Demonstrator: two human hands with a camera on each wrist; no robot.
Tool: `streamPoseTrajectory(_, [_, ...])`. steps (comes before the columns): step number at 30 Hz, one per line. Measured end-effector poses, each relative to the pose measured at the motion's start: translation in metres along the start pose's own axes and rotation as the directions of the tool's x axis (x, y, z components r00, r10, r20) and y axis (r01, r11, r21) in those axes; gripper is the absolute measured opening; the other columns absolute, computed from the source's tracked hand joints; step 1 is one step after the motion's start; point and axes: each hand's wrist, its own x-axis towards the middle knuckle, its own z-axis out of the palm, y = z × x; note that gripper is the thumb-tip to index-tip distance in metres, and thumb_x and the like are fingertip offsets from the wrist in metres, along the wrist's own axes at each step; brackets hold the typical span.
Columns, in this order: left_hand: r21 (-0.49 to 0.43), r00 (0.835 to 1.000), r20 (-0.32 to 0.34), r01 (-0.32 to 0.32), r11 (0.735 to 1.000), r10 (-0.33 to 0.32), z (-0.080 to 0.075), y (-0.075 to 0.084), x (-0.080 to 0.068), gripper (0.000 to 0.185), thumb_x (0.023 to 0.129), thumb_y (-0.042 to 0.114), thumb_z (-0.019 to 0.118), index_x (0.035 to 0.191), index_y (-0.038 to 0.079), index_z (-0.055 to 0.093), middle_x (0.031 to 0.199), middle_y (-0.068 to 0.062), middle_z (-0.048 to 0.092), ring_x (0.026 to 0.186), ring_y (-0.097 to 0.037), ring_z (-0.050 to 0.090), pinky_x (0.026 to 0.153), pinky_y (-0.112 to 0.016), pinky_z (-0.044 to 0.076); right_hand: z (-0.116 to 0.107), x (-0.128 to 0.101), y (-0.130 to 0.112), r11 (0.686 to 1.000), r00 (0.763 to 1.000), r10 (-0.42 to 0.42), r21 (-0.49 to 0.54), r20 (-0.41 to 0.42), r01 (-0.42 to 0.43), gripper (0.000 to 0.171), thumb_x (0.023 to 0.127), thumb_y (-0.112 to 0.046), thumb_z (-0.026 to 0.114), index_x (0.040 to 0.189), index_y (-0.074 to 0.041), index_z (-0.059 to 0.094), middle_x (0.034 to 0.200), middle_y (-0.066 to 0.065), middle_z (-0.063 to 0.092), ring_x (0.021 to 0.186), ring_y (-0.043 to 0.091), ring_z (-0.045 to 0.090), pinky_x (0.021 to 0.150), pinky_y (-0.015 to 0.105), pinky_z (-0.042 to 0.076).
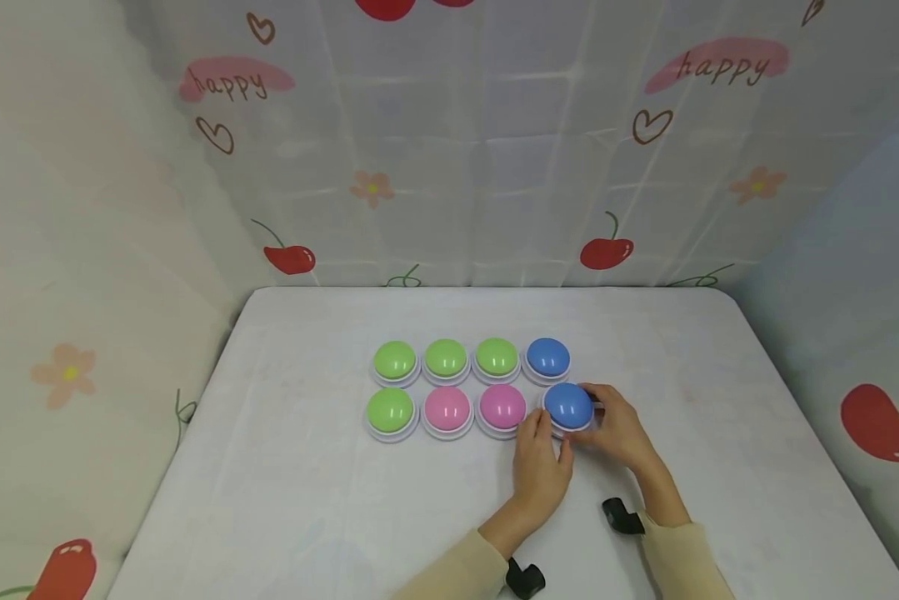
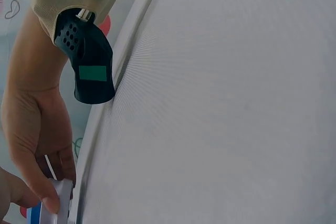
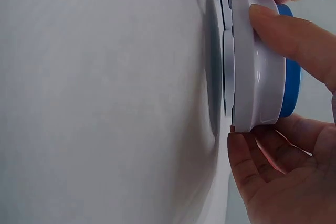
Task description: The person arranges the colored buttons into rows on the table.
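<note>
In the head view my right hand [image 1: 620,427] grips the front blue push button [image 1: 569,406] by its white base from the right. The right wrist view shows that thumb on one side of the button [image 3: 268,61] and the other fingers on the opposite side. A narrow gap seems to lie between base and table. My left hand [image 1: 541,477] reaches in from the front, its fairly straight fingers at the button's left side. In the left wrist view the left hand [image 2: 13,192] shows only at the lower left edge, beside the right hand [image 2: 39,129].
Two rows of domed buttons stand close together: a blue one [image 1: 548,357] behind, pink ones [image 1: 503,407] to the left, several green ones [image 1: 394,360] farther left. They rest on a white table [image 1: 307,500]. A printed curtain [image 1: 464,167] hangs behind it.
</note>
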Motion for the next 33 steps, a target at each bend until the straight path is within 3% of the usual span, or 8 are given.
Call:
streamPoseTrajectory(8, [0.013, 1.0, 0.022, 0.008, 1.0, -0.008, -0.002, -0.002, -0.002, 0.051, 0.082, 0.013, 0.073, 0.126, -0.01, 0.057, 0.127, -0.021, 0.058, 0.118, -0.03, 0.054, 0.099, -0.037, 0.051, 0.007, 0.006, 0.002, 1.0, 1.0, 0.008, 0.003, 0.029, -0.008, 0.085, 0.064, -0.016, 0.09, 0.133, 0.01, 0.048, 0.129, 0.029, 0.054, 0.115, 0.044, 0.056, 0.096, 0.055, 0.049])
streamPoseTrajectory(12, [-0.013, 0.998, 0.059, 0.038, 0.999, -0.037, -0.004, -0.001, -0.005, 0.054, 0.083, 0.013, 0.072, 0.129, -0.01, 0.055, 0.132, -0.022, 0.056, 0.122, -0.03, 0.053, 0.102, -0.038, 0.049, 0.009, 0.005, 0.003, 1.0, 0.999, 0.009, 0.023, 0.038, -0.01, 0.086, 0.064, -0.017, 0.09, 0.134, 0.009, 0.048, 0.13, 0.028, 0.054, 0.116, 0.044, 0.056, 0.097, 0.055, 0.049])
streamPoseTrajectory(19, [-0.038, 0.998, 0.057, 0.04, 0.998, -0.038, -0.006, -0.002, -0.009, 0.054, 0.081, 0.012, 0.071, 0.128, -0.009, 0.056, 0.132, -0.022, 0.057, 0.122, -0.031, 0.053, 0.102, -0.039, 0.049, 0.011, 0.004, 0.002, 0.999, 0.998, 0.03, 0.034, 0.049, -0.031, 0.088, 0.064, -0.017, 0.091, 0.136, 0.007, 0.047, 0.133, 0.028, 0.052, 0.119, 0.044, 0.054, 0.1, 0.057, 0.046])
streamPoseTrajectory(29, [-0.121, 0.992, 0.1, 0.091, 0.988, -0.079, -0.008, -0.002, -0.012, 0.056, 0.083, 0.01, 0.068, 0.133, -0.01, 0.052, 0.14, -0.023, 0.052, 0.13, -0.032, 0.049, 0.107, -0.041, 0.045, 0.013, 0.005, 0.0, 0.999, 0.998, 0.011, 0.038, 0.062, -0.013, 0.088, 0.064, -0.015, 0.09, 0.136, 0.008, 0.045, 0.134, 0.03, 0.05, 0.124, 0.047, 0.05, 0.104, 0.056, 0.043])
streamPoseTrajectory(33, [-0.131, 0.983, 0.154, 0.119, 0.984, -0.098, -0.013, -0.003, -0.013, 0.056, 0.084, 0.011, 0.069, 0.133, -0.011, 0.052, 0.139, -0.024, 0.052, 0.132, -0.032, 0.048, 0.108, -0.043, 0.043, 0.013, 0.004, 0.0, 0.999, 0.997, 0.023, 0.027, 0.07, -0.025, 0.09, 0.065, -0.015, 0.09, 0.138, 0.009, 0.043, 0.136, 0.031, 0.048, 0.125, 0.048, 0.049, 0.104, 0.057, 0.042])
